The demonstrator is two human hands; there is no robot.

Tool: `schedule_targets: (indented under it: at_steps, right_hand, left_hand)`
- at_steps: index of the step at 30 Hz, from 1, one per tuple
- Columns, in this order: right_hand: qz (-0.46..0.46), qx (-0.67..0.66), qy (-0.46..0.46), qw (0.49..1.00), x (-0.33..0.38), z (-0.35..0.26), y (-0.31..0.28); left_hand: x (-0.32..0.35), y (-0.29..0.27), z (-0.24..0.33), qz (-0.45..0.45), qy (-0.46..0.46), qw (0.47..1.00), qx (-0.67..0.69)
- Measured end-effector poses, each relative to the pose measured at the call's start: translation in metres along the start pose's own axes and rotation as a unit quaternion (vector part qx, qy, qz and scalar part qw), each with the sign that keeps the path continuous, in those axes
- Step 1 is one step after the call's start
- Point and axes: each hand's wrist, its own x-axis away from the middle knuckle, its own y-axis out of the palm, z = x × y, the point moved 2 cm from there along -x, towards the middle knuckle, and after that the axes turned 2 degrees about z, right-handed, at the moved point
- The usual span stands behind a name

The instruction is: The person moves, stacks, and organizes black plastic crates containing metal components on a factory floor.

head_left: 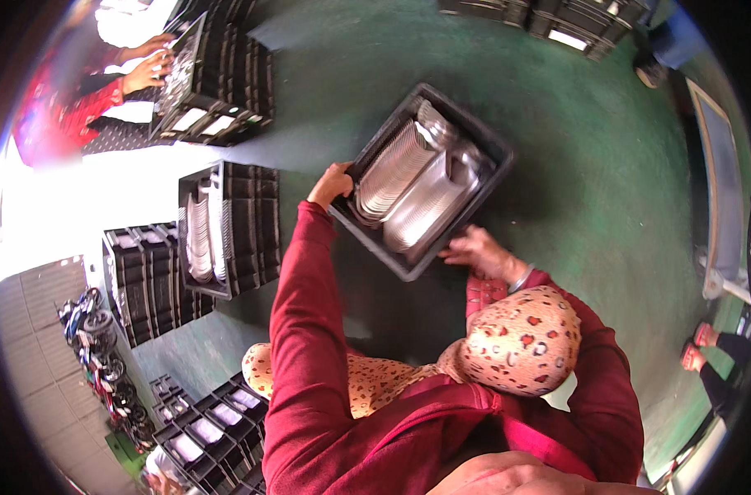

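A black plastic crate [378, 252] sits tilted across the middle of the view, in front of me. Two rows of thin, curved, shiny metal parts [425, 206] fill it, packed closely on edge. My left hand [332, 183] is closed over the rim at the crate's left corner. By the crate's near right side is my right hand [484, 252], slightly blurred, its fingers stretched toward the wall. Whether those fingertips touch the crate I cannot tell. The crate's underside is hidden.
To the left stand stacked black crates [254, 231], one with similar metal parts [207, 235]. A co-worker's hands [148, 70] rest at another crate stack [235, 82]. More crates [214, 433] stand lower left and at the top. A framed board [718, 186] and another person's feet [696, 346] are right, over green floor [606, 190].
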Motion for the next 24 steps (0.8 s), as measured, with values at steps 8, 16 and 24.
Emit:
schedule_targets:
  at_steps: [8,16,24]
  right_hand:
    - [-0.242,0.466,-0.161,0.836,-0.030,-0.121,0.050]
    - [-0.033,0.630,-0.306,0.713,-0.186,-0.121,-0.032]
    - [0.028,0.622,-0.321,0.714,-0.192,-0.101,-0.012]
  left_hand:
    - [0.003,-0.041,-0.031,0.292,0.045,0.899,-0.324]
    - [0.183,0.081,0.058,0.485,-0.004,0.817,0.313]
    - [0.216,0.181,0.048,0.218,-0.161,0.857,0.438]
